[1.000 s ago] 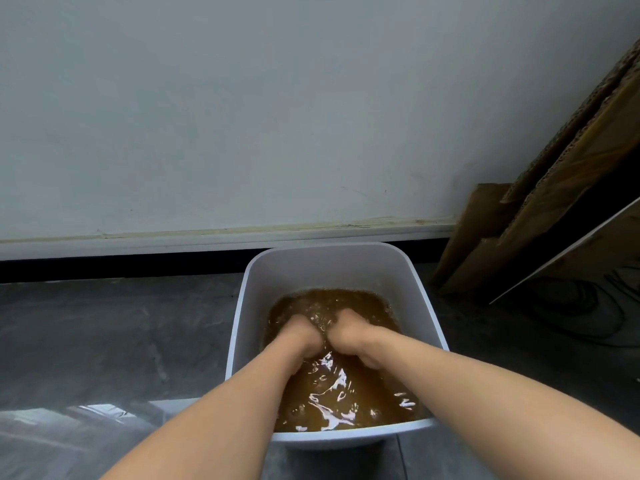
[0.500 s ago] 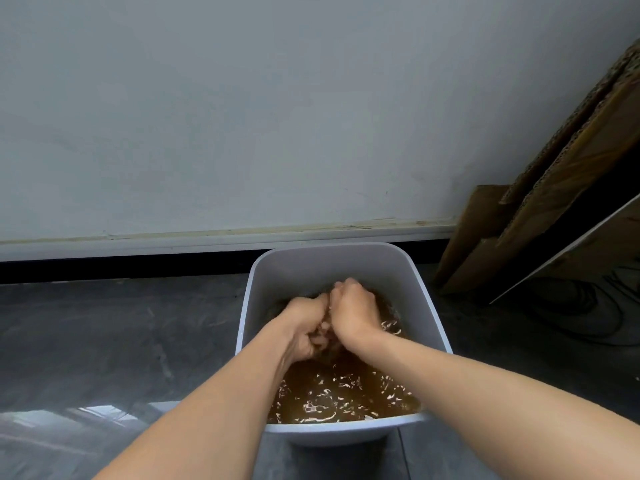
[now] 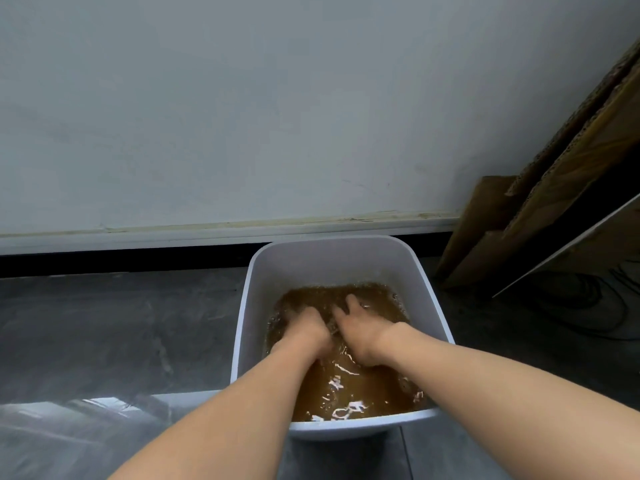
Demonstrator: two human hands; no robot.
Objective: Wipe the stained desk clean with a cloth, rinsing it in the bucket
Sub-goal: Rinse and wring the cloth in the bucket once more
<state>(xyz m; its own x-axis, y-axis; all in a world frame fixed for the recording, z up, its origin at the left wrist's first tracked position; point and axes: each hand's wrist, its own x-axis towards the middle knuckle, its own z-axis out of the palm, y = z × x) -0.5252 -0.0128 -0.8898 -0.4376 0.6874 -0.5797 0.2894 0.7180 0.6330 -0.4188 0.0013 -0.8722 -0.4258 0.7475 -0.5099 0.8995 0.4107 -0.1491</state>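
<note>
A white plastic bucket stands on the dark floor by the wall, about half full of murky brown water. Both my hands are plunged into it side by side, fingers under the surface. My left hand is fisted, knuckles up, gripping the cloth, of which only a small dark fold shows between the hands. My right hand holds the same cloth from the right, with one finger showing above the water. The rest of the cloth is hidden by the brown water. The desk is out of view.
A pale wall with a white skirting board runs just behind the bucket. Cardboard sheets and a board lean against the wall at the right, with dark cables on the floor beneath. Grey floor tiles lie to the left.
Half a second ago my hands were raised above the water, wringing the cloth together. Both have dropped back into the water with it, and the surface is stirred up.
</note>
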